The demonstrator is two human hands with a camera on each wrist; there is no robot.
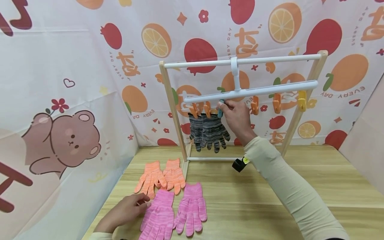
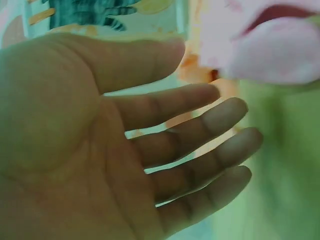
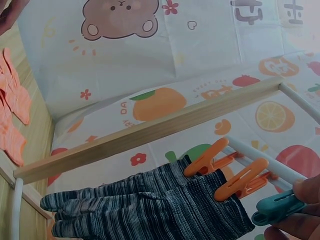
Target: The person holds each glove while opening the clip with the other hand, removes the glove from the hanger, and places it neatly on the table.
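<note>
My right hand (image 1: 237, 117) pinches a teal clothespin (image 3: 277, 207) under the white hanger bar (image 1: 264, 90), between thumb and fingers. The clothespin's tip is right at the cuff corner of a grey-and-black striped glove (image 1: 212, 128). Two orange clothespins (image 1: 207, 109) hold this glove and a similar striped glove (image 1: 195, 128) beside it, fingers hanging down. Low on the left, my left hand (image 1: 129, 209) has relaxed, spread fingers and holds nothing. Its fingertips are beside the cuff of a pink glove (image 1: 160, 210) on the table.
A second pink glove (image 1: 192, 208) and two orange gloves (image 1: 174, 175) lie on the wooden table (image 1: 228, 206). The hanger hooks over the top rail (image 1: 198, 63) of a wooden-legged rack. More orange clothespins (image 1: 277, 103) and a yellow clothespin (image 1: 302, 101) hang on the bar's right half.
</note>
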